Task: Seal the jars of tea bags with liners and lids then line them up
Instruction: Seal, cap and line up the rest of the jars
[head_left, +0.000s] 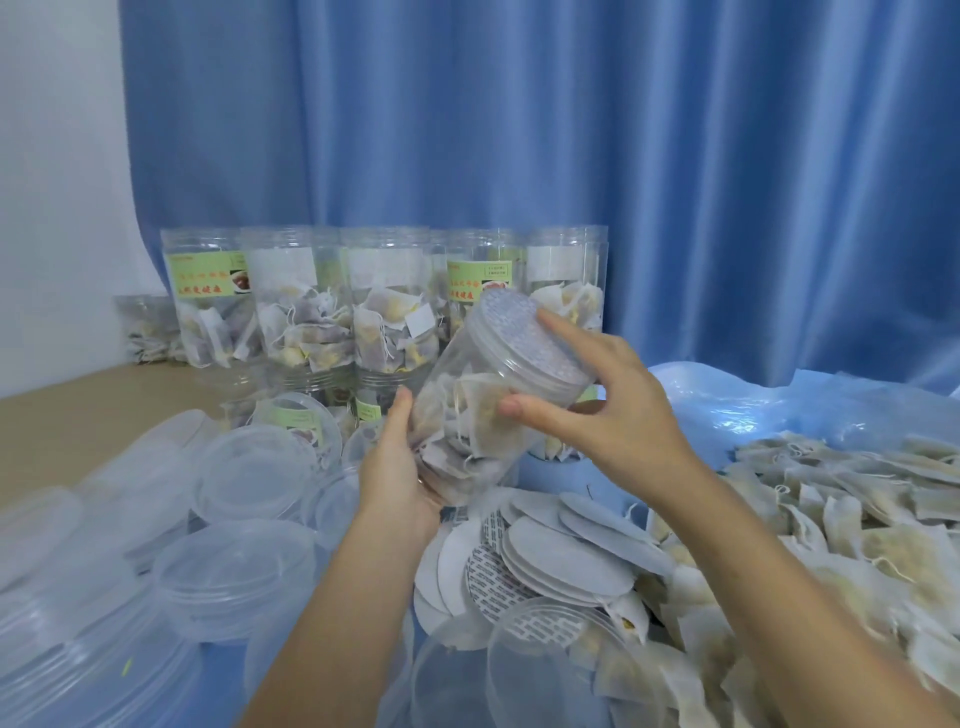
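Left hand (400, 470) grips tilted jar (467, 415), right hand (597, 410) pinches lid (530, 343); cross-threading risks a loose seal.

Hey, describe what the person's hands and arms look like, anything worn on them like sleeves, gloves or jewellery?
Both arms are bare from the bottom edge of the picture up to the wrists: no sleeves show. The left hand and the right hand wear no gloves. No watch or bracelet shows on either wrist. A faint glint near the left hand's fingers might be a ring, but it is too small to tell.
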